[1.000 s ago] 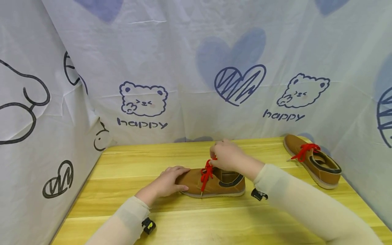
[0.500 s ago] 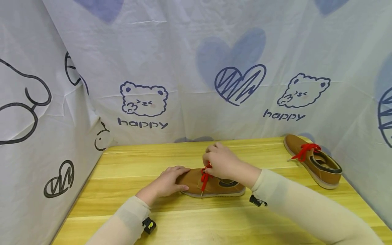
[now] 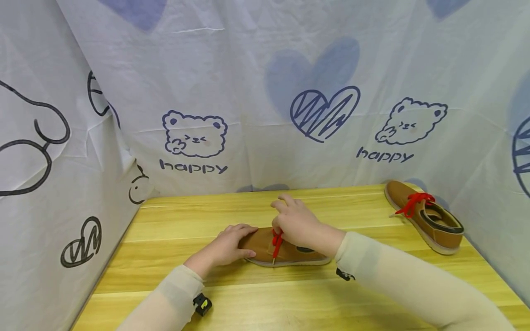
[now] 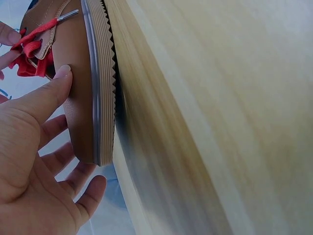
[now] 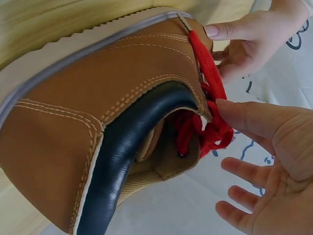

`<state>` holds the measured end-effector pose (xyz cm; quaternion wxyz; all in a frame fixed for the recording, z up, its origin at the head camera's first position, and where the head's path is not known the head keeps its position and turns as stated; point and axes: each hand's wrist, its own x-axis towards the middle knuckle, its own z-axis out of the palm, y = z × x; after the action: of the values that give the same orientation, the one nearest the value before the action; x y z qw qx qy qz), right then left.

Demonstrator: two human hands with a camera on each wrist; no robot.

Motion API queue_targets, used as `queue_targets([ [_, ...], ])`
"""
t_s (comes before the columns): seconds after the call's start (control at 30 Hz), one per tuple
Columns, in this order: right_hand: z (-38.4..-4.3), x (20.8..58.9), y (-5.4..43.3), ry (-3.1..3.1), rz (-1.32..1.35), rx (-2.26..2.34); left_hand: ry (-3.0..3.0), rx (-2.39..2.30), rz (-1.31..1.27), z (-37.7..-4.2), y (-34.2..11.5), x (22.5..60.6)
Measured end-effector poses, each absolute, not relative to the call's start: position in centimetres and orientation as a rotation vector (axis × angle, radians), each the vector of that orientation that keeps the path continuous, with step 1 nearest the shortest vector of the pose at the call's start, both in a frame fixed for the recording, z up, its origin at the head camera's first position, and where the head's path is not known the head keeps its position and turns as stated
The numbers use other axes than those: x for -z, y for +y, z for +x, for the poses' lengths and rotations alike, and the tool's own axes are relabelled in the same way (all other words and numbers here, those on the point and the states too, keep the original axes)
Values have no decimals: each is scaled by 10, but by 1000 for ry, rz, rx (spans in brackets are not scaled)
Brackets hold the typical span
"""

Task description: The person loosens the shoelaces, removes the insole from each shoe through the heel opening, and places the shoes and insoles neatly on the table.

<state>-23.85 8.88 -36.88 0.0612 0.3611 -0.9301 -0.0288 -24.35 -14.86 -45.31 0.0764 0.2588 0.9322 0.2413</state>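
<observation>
A brown shoe [image 3: 258, 246] with a pale sole lies on the wooden table, toe to the left. My left hand [image 3: 223, 246] grips its toe, thumb on the near side and fingers on the far side, as the left wrist view also shows. Over the shoe's tongue, my right hand [image 3: 298, 223] pinches the red shoelace [image 5: 210, 73] between thumb and index finger; its other fingers are spread. The lace's metal tip [image 4: 67, 15] hangs down the shoe's near side. In the head view the right hand hides most of the black-lined opening [image 5: 151, 117].
A second brown shoe [image 3: 439, 234] with its red lace tied in a bow stands at the table's back right. The wooden table [image 3: 265, 303] is enclosed by white cloth [image 3: 256, 92] printed with hearts and bears. A black strap clip [image 3: 202, 304] hangs at the left wrist.
My right hand has moved left and slightly down along the lace, covering more of the shoe's opening, and its outer fingers have spread. The left hand and both shoes have stayed in place.
</observation>
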Motion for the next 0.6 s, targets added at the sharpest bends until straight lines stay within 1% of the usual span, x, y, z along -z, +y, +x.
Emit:
queue_targets([
  [0.23,-242,365,90,-2788,1129,36,2791,-727,779,-244,-149,454],
  [0.6,-252,331,101,-2884,1104,-122,2787,-729,773,-243,-148,452],
])
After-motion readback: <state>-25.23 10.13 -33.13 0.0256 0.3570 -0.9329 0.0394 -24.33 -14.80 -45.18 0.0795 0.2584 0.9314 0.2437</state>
